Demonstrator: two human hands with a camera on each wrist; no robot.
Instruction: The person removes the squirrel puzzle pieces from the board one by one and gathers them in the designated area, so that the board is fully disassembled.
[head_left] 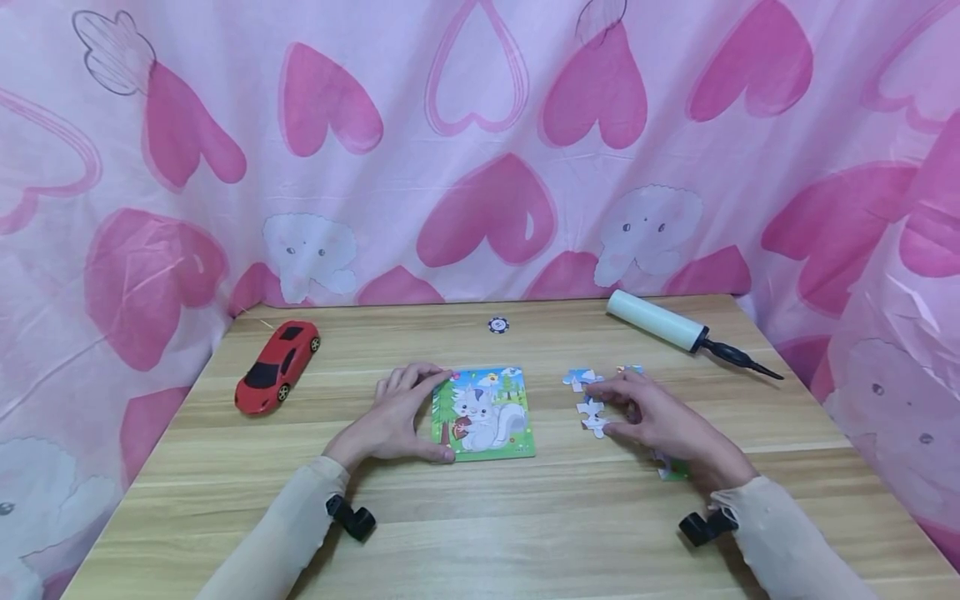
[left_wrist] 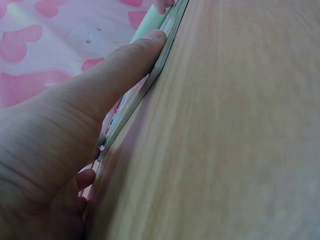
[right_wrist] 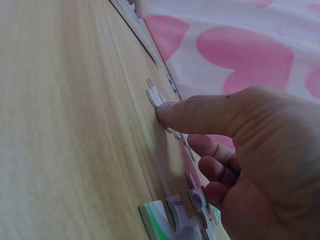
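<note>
Left hand (head_left: 393, 421) grips puzzle board (head_left: 487, 414); right hand (head_left: 660, 421) touches loose pieces (head_left: 592, 417).

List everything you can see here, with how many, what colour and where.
Table: one, light wood.
Puzzle board: one, colourful squirrel picture, table centre.
Loose puzzle pieces: several, mostly white and blue, right of the board.
Toy car: one, red, left side.
Hand pump: one, white with black nozzle, far right.
Chip: one, dark and white, far edge.
Curtain: pink hearts, behind.
Left hand: holds the board's left edge.
Right hand: touches the loose pieces.
</note>
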